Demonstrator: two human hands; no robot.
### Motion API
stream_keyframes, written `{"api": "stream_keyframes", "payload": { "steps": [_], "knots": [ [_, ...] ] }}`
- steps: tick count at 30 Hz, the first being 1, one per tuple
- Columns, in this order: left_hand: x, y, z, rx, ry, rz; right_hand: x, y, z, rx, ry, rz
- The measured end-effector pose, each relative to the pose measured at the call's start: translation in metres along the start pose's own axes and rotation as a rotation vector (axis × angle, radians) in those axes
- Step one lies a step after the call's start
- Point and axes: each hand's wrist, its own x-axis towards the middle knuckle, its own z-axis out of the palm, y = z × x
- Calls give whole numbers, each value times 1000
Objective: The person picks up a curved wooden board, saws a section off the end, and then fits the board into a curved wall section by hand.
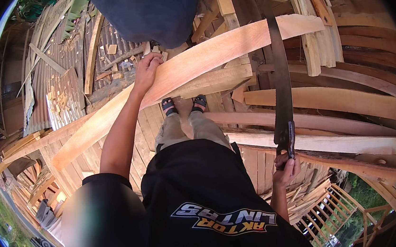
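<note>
Open-air woodworking yard: stacked planks (pixel 329 96), offcuts (pixel 64 96)

a blurred patch (pixel 85 220) at seven o'clock hides the face. the dark blue cloth (pixel 149 11) at twelve o'clock is cut off by the top edge. the right hand (pixel 286 168) covers the long blade's handle (pixel 289 138).
</note>
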Motion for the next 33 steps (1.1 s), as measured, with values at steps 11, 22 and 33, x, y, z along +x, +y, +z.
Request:
{"api": "stream_keyframes", "payload": {
  "steps": [11,22,33],
  "knots": [
    [6,4,-17,-544,135,-146,-2,22,-14,9,39,68],
    [2,0,-21,-521,286,-70,6,35,-15,-56,-110,103],
    [-112,39,50,471,345,294,8,66,-25,-63,-122,87]
  ]
}}
